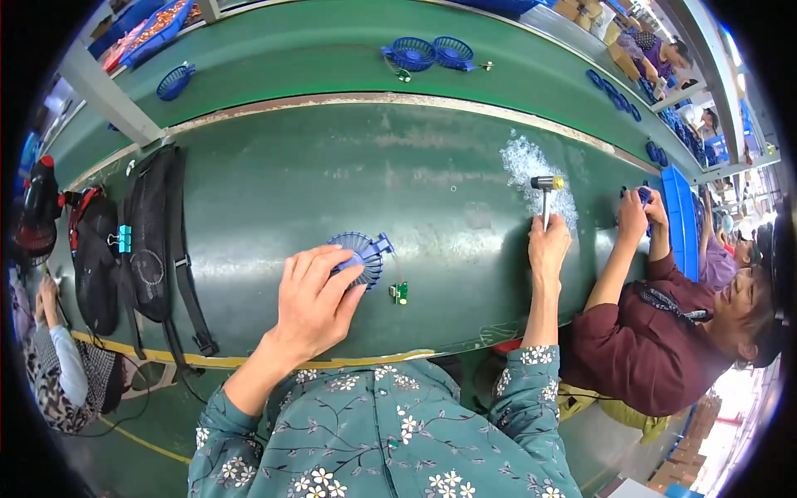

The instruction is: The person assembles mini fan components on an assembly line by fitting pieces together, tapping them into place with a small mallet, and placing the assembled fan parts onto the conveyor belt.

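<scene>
On the green worktop, my left hand (309, 305) grips a round blue fan housing (365, 247) with a slatted grille, fingers curled over its left side. From the housing's short neck a thin wire runs to a small green circuit board (400, 292) lying beside it. Further right, my right hand (548, 256) is closed round the handle of a small mallet (546, 183), whose head is black and yellow. The mallet head is over the edge of a heap of small clear pieces (523, 158).
Black bags with straps (154, 236) and a teal binder clip (124, 239) lie at the left. Beyond the worktop's far edge, a green belt (299, 62) carries blue fan housings (413, 54). A co-worker in a maroon top (656, 349) works close on the right, near a blue bin (682, 220).
</scene>
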{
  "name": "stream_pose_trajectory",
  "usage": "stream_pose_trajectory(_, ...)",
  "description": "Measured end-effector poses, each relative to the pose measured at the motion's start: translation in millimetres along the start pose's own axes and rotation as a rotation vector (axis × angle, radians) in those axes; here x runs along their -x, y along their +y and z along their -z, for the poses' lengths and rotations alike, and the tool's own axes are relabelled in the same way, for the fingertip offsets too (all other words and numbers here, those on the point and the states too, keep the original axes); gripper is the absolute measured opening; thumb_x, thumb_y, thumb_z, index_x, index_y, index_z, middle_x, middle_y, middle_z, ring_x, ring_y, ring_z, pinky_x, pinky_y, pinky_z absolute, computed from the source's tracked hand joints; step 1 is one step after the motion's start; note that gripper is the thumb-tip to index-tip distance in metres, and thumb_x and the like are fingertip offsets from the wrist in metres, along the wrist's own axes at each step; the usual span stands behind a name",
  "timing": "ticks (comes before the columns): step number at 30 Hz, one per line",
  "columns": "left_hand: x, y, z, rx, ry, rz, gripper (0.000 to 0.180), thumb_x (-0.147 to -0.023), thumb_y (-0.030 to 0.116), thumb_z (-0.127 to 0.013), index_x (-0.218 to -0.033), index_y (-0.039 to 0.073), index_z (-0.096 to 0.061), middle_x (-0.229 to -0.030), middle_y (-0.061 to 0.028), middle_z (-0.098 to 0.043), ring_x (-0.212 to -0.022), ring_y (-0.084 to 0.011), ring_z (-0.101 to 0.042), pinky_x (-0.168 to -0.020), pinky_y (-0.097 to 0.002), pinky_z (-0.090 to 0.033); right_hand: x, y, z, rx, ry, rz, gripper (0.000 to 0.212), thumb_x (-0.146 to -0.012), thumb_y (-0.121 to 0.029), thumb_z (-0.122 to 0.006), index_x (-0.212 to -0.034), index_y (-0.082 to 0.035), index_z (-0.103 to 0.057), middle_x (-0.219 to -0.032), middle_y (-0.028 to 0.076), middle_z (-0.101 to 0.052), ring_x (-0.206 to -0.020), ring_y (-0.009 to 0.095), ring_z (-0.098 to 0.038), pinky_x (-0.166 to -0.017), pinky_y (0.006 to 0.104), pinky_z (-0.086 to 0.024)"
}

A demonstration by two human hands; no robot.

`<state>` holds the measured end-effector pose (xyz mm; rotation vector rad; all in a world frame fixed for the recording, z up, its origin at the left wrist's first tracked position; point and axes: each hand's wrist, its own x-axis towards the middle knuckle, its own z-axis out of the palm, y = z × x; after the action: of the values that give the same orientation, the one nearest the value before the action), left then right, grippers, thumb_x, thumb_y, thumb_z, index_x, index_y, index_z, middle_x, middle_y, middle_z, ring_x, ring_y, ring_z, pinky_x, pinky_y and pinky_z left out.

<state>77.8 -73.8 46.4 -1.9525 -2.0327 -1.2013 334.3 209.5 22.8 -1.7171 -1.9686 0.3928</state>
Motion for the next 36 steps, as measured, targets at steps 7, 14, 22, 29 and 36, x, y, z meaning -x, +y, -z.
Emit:
stream_pose_trajectory(7, -12.7, 6.3, -1.0, -0.161, -0.097, 0.127, 0.065, -0.068, 0.031, -0.081, -0.119, 0.0, -0.055, -0.123, -0.0191, -0.052, -0.105, -0.0364, -0.052, -0.083, -0.0446, -0.04, 23.2, -20.5, 15.7, -0.073, 0.006, 0.079, 0.017, -0.089, -0.014, -0.062, -0.09, 0.004, -0.061, -0.076, 0.019, -0.065, -0.071, 0.03, -0.064, -0.066, 0.0417, -0.048)
stream_pose_trajectory(14, -10.9, 0.4, -16.8, -0.21, -0.148, 0.195, 0.076, -0.066, 0.028, -0.082, -0.128, 0.001, -0.047, -0.125, -0.0195, -0.05, -0.106, -0.0364, -0.051, -0.084, -0.044, -0.041, 68.7, -94.2, 21.6, -0.903, -0.486, -0.204, 0.019, -0.089, -0.005, -0.064, -0.107, 0.001, -0.059, -0.084, 0.013, -0.07, -0.038, 0.003, -0.037, -0.031, 0.0204, -0.024)
stream_pose_trajectory(22, -11.8, 2.9, -7.6, 0.258, -0.103, 0.11, 0.077, -0.064, 0.013, -0.08, -0.131, 0.001, -0.043, -0.128, -0.0219, -0.049, -0.115, -0.0382, -0.051, -0.097, -0.0451, -0.044, 93.7, -104.1, -0.2, -1.352, -1.102, -0.501, 0.017, -0.093, -0.01, -0.063, -0.101, 0.005, -0.064, -0.081, 0.007, -0.064, -0.037, 0.0, -0.032, -0.03, 0.0187, -0.025)
stream_pose_trajectory(29, -14.0, 7.8, -5.1, 0.314, -0.135, 0.058, 0.079, -0.065, 0.014, -0.081, -0.132, 0.003, -0.041, -0.13, -0.0203, -0.046, -0.113, -0.0406, -0.051, -0.094, -0.0457, -0.047, 108.8, -106.8, -10.6, -1.406, -1.196, -0.554, 0.023, -0.096, -0.017, -0.06, -0.101, 0.005, -0.064, -0.069, 0.002, -0.058, -0.034, 0.001, -0.03, -0.028, 0.0188, -0.025)
stream_pose_trajectory(36, -13.3, 8.2, -5.5, 0.318, -0.152, 0.08, 0.078, -0.066, 0.015, -0.08, -0.132, 0.003, -0.041, -0.13, -0.02, -0.046, -0.115, -0.04, -0.051, -0.095, -0.0452, -0.047, 115.6, -107.8, -12.9, -1.451, -1.219, -0.523, 0.022, -0.097, -0.017, -0.06, -0.1, 0.004, -0.064, -0.048, -0.005, -0.04, -0.032, 0.002, -0.027, -0.029, 0.0202, -0.022)
